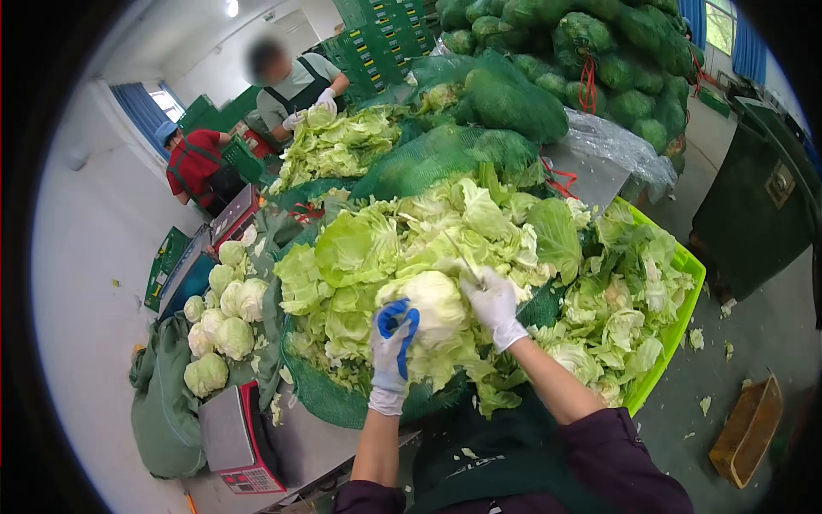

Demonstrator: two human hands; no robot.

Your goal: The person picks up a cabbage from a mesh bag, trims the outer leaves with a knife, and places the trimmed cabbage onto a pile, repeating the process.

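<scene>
A pale, trimmed cabbage (435, 307) rests on a heap of loose leaves in front of me. My left hand (394, 338), in a white glove with blue coating on the fingers, holds it from the left side with bent fingers. On its other side, my right hand (495, 304), in a thin white glove, is closed around a small knife (463, 255). The narrow blade points up and away from me, over the leaves; the handle is hidden in the fist. Loose outer leaves (351, 253) surround the cabbage on green netting (342, 411).
Trimmed cabbages (234, 337) lie at left near a red-framed scale (244, 437). A lime-green crate (676, 330) of leaves stands at right. Netted cabbages (629, 73) are stacked behind, with a dark bin (753, 188) beyond. Two people (295, 90) work at the back left.
</scene>
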